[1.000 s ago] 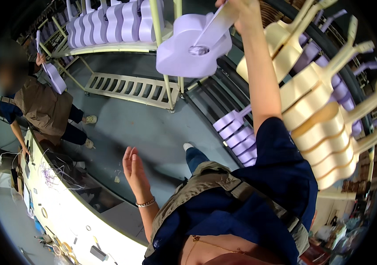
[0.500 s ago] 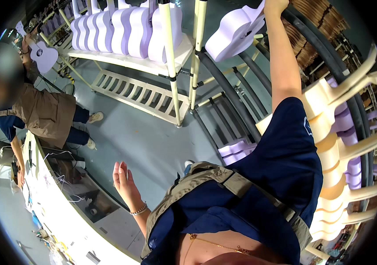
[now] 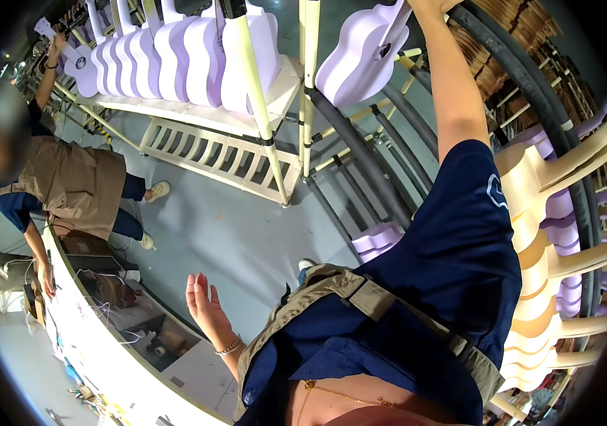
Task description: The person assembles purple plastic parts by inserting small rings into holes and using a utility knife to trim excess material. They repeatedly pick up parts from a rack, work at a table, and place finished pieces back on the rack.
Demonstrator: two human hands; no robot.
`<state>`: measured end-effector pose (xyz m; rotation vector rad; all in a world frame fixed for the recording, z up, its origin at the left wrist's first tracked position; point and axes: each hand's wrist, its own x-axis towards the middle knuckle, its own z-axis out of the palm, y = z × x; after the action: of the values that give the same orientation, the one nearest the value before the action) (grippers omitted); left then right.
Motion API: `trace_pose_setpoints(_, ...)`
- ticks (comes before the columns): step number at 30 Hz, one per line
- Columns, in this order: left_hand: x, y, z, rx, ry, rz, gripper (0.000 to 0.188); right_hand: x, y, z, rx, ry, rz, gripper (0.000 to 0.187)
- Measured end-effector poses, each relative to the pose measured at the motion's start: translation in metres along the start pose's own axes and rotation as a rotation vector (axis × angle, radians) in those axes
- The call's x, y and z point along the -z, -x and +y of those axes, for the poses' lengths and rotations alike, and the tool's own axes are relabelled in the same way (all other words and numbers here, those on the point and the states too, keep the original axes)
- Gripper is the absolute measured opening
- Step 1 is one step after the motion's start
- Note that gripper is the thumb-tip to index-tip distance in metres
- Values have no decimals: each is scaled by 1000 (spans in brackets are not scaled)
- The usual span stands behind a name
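Observation:
High up at the top edge, my right hand (image 3: 432, 6) is closed round the neck of a pale purple ukulele (image 3: 351, 62). Its body hangs below the hand, soundhole turned to the right, beside a cream rack post. The top of the hand is cut off by the frame. Lower down, my left hand (image 3: 208, 309) hovers over the floor with fingers stretched and nothing in them; a beaded bracelet is on its wrist. A row of similar purple ukulele bodies (image 3: 172, 60) stands on the white shelf (image 3: 211, 119) left of the held one.
At the left a co-worker (image 3: 76, 181) in a brown apron holds another purple ukulele (image 3: 83, 72) by the rack. A curved white workbench (image 3: 104, 348) runs along the lower left. Black padded rails (image 3: 360, 153) and cream unpainted bodies (image 3: 530, 284) stand close on my right.
The co-worker's ukulele has moved right and up to the left end of the row. My held ukulele has shifted slightly left in view; my left hand stays stretched out.

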<state>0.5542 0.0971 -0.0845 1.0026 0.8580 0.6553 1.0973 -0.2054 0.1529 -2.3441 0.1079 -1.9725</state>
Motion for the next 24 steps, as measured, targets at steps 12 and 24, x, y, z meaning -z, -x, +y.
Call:
trace_pose_setpoints(12,22,6,-31,189,-122,-242,41,186,145,-67,-222,-956,12,38)
trace_pose_setpoints(24,267,46,-254,20,-1205,-798,32,382,674,179,-1457,-315,-1631,43)
